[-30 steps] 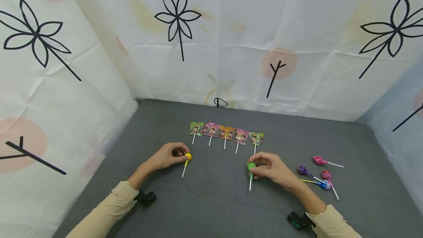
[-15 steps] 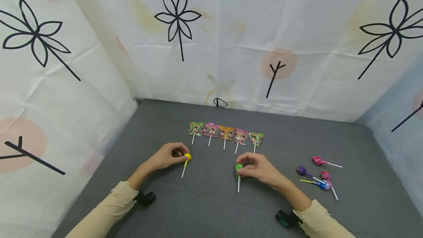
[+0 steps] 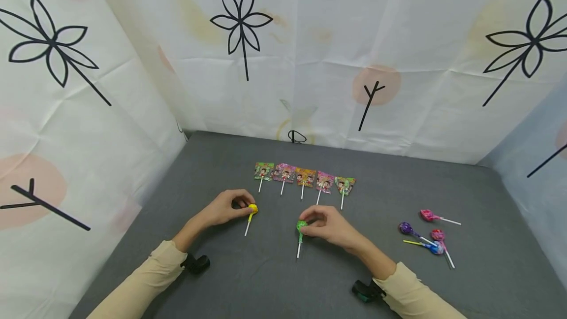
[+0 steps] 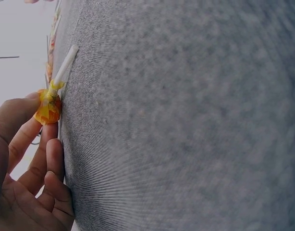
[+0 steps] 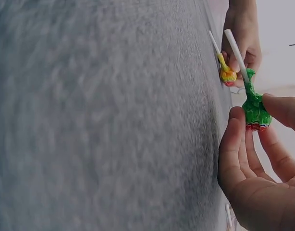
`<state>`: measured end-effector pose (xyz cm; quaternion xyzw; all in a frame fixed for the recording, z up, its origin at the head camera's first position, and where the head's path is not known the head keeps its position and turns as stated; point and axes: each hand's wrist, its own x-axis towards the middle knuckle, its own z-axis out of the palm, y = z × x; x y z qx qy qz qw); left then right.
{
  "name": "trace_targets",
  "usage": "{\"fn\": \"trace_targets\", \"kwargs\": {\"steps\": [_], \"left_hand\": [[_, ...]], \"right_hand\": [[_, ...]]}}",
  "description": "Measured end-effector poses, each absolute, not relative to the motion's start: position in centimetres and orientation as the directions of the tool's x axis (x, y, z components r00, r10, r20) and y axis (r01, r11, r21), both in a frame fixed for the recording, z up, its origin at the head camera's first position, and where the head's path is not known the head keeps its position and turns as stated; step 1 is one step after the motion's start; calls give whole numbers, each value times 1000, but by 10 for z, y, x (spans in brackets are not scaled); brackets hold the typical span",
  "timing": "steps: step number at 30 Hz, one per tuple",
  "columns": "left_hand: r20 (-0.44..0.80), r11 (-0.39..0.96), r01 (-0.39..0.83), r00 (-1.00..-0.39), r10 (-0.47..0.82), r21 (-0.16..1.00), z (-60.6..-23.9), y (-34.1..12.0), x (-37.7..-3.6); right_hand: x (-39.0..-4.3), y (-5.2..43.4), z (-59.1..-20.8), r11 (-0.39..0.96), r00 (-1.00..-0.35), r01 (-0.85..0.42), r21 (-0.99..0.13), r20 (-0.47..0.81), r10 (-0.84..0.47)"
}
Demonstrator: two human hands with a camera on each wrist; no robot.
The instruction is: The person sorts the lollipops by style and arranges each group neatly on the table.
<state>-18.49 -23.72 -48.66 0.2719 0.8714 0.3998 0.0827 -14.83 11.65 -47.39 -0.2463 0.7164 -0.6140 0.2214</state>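
My left hand [image 3: 228,207] pinches the yellow-wrapped head of a lollipop [image 3: 253,208] between thumb and fingers, low at the grey tabletop. Its white stick points toward me, and the left wrist view shows the crinkled yellow and orange wrapper [image 4: 49,108] at the fingertips. To the right, my right hand [image 3: 330,227] holds a green-wrapped lollipop [image 3: 301,226] by its head, stick toward me. In the right wrist view the green lollipop [image 5: 256,110] sits between thumb and fingers, with the yellow lollipop [image 5: 227,75] and left hand beyond it.
Behind the hands, several flat-packed lollipops [image 3: 305,178] lie in a row, sticks toward me. At the right are a pink lollipop [image 3: 427,215], a purple one [image 3: 405,228], a red-pink one [image 3: 437,235] and a blue one [image 3: 437,247]. Patterned cloth [image 3: 328,28] surrounds the grey table [image 3: 212,156].
My right hand has moved left with the green lollipop, closer to the yellow one. The left hand has stayed in place, still pinching the yellow lollipop.
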Motion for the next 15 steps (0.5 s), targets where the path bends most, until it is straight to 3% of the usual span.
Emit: {"fn": "trace_targets", "kwargs": {"steps": [15], "left_hand": [[109, 521, 441, -830, 548, 731, -487, -238, -185]], "right_hand": [[-142, 93, -469, 63, -757, 1, -998, -42, -652]]}}
